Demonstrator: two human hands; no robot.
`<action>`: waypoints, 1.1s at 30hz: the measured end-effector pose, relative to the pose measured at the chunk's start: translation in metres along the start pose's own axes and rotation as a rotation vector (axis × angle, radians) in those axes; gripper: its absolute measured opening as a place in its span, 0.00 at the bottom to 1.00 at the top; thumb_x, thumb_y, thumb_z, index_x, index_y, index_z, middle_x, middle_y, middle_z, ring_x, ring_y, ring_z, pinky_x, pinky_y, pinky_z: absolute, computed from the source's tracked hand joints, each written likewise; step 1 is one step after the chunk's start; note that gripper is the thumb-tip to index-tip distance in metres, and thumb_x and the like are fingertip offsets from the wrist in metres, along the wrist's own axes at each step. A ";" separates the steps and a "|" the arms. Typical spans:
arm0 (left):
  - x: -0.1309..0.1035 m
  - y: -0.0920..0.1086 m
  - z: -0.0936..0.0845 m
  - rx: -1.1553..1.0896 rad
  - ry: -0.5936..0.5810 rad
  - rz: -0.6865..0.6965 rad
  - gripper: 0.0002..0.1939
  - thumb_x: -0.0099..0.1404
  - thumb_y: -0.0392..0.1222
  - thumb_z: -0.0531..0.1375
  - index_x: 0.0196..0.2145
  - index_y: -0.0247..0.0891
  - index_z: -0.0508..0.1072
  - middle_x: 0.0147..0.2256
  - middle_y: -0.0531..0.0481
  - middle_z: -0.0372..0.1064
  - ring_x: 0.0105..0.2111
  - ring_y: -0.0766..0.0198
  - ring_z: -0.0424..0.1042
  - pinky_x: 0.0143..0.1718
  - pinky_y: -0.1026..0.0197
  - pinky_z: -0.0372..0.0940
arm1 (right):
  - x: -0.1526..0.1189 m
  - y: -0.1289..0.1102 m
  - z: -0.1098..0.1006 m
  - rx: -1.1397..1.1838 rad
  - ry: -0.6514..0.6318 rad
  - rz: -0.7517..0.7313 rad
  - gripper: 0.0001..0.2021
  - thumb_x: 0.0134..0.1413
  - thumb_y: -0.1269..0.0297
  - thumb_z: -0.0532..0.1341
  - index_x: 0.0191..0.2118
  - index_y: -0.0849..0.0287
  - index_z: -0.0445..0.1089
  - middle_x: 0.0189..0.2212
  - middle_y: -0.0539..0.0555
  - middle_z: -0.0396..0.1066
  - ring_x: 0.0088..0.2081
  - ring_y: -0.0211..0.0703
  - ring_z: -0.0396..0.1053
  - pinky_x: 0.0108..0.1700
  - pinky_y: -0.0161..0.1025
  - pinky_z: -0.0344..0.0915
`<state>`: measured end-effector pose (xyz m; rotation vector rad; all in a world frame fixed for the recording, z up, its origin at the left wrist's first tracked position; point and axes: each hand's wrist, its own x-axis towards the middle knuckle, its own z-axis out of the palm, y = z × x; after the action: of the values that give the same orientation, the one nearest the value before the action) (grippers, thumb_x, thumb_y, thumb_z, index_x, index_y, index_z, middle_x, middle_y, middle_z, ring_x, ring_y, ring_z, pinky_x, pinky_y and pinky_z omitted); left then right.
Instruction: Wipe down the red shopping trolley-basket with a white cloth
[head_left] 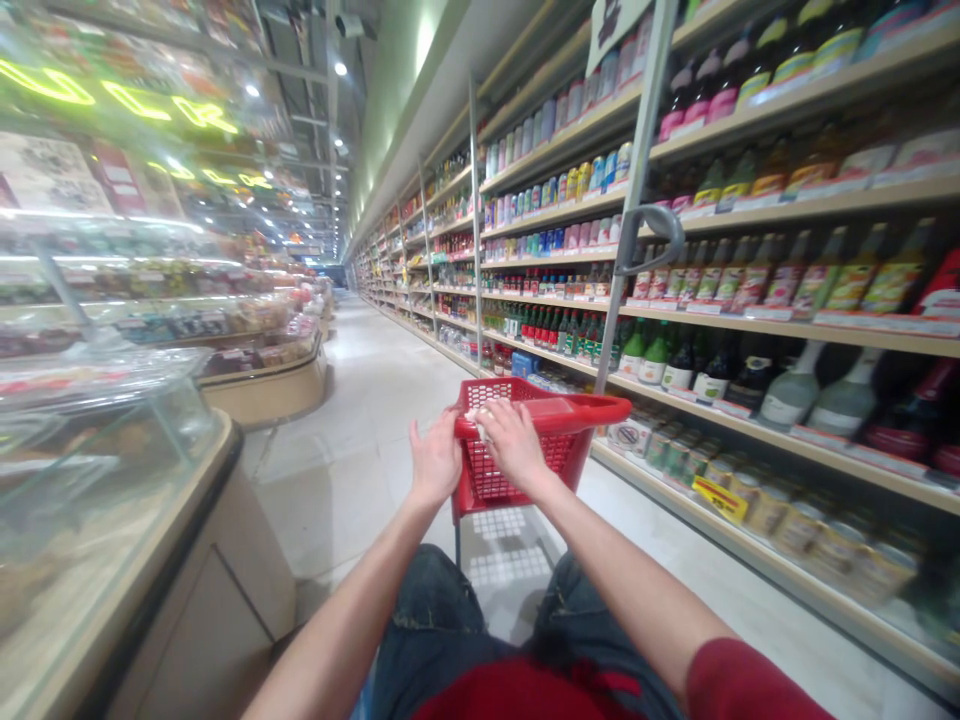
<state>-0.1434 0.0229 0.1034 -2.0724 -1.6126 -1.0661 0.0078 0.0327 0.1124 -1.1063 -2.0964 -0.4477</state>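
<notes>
A red plastic shopping cart [525, 470] with a lattice basket stands right in front of my knees. Its red handle [577, 412] runs across the top, toward the right. My left hand [437, 462] grips the left end of this handle, thumb sticking out to the side. Close beside it, my right hand [511, 440] lies over the handle with its fingers bent around a crumpled white tissue [480, 420]. The tissue is pressed against the handle and mostly covered by the fingers. Through the lattice, no goods can be made out in the basket.
Tall shelves of bottles and cans [555, 240] line the right side, with jars [795, 525] at the bottom. A grey loop [660, 240] juts from a shelf post. On the left stands a glass-topped display counter [225, 480]. A pale tiled aisle [360, 370] runs ahead.
</notes>
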 end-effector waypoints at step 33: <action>0.011 0.019 -0.002 0.035 -0.089 0.114 0.20 0.60 0.37 0.50 0.51 0.39 0.64 0.53 0.43 0.65 0.55 0.54 0.61 0.59 0.34 0.36 | -0.039 0.105 -0.019 -0.053 0.206 0.299 0.23 0.48 0.76 0.49 0.51 0.62 0.66 0.53 0.62 0.62 0.56 0.52 0.55 0.54 0.54 0.55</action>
<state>-0.1253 0.0226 0.1164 -2.1877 -1.5212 -0.9135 0.1169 0.0597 0.0943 -1.3204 -1.7165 -0.4524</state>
